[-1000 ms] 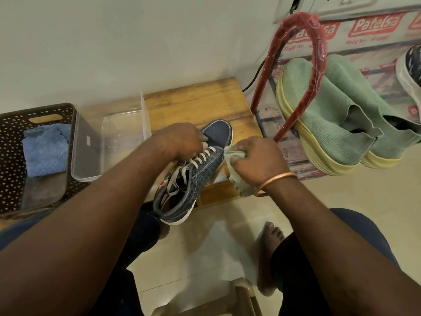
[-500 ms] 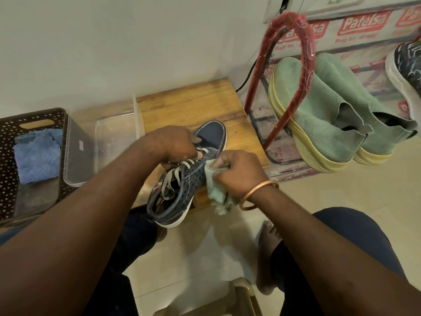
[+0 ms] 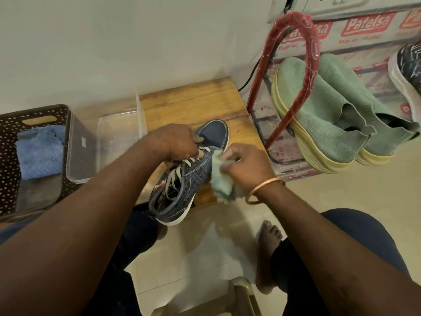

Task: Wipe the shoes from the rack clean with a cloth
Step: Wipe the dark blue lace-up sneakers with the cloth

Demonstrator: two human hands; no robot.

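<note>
Here left hand (image 3: pixel 180 142) grips the shoe (image 3: pixel 192 179), toe away and rightward; right hand (image 3: pixel 247 166) clutches cloth (image 3: pixel 222 182) against it.

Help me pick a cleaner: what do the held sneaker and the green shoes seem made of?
Sneaker: likely matte leather or synthetic, given its embossed grid and stitched seams; white rubbery sole. Green shoes: knit fabric, showing fine woven texture; yellowish, seemingly foam soles.

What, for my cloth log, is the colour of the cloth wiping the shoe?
The cloth is pale green; head view.
</note>
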